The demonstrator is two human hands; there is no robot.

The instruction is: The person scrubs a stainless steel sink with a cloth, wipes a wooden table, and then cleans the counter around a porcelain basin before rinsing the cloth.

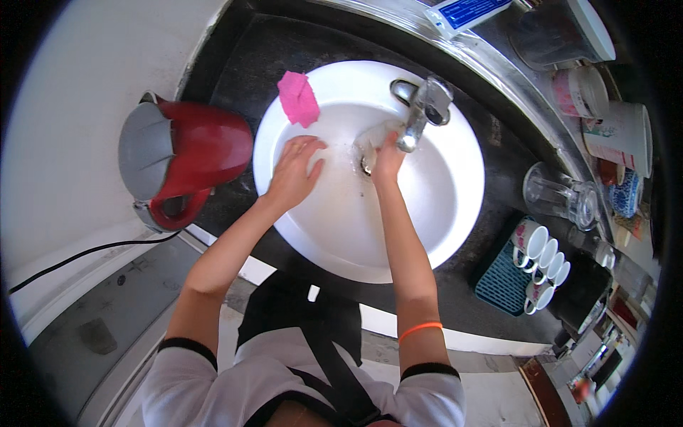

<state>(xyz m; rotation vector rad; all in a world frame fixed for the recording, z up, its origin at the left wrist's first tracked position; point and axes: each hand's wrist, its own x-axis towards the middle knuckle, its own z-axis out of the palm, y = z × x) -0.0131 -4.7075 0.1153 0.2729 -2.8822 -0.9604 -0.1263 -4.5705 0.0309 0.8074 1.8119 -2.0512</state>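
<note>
A round white sink (427,235) is seen at the centre of the frame, set into a dark countertop (235,64). The left hand (295,171) is laid flat against the inner wall of the basin, left of centre, with the fingers slightly spread and nothing clasped in them. The right hand (388,160) is held just right of it, directly under the spout of the chrome tap (423,110), and its fingers are curled around a clear glass (373,135) that is kept in the running water near the drain; how tightly the fingers are pressed on it cannot be told through the splash. An orange band (420,329) is worn on the right forearm, in the lower middle of the frame.

A pink sponge (298,98) is rested on the upper left rim of the sink, well apart from both hands. A red electric kettle (188,160) with a grey lid is stood on the counter at the left of the frame, just beside the basin, and a black cord (85,252) is run from below it toward the lower left edge.

At the right of the frame a clear glass jug (558,196) is laid on its side on the counter. Below it, a row of white mugs (541,263) is set on a blue mat (501,285). Several cups and containers (605,107) are crowded along the upper right edge.
</note>
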